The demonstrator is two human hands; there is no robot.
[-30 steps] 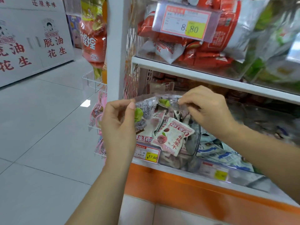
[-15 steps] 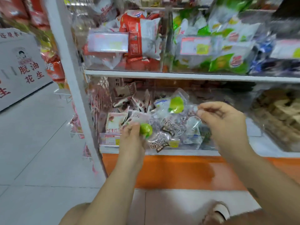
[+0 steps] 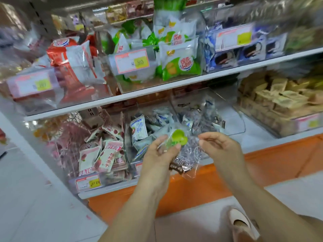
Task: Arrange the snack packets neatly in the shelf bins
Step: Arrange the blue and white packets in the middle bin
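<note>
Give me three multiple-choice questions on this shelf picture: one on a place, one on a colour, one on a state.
1. The beige packets lie: A on the lower shelf, at right; B on the upper shelf; C on the floor.
2. The band under the lower shelf is: A blue; B orange; C black.
3. The left hand: A hangs empty; B grips a clear bag; C touches the floor.
Answers: A, they lie low at right; B, it shows orange; B, its fingers curl round the bag.
</note>
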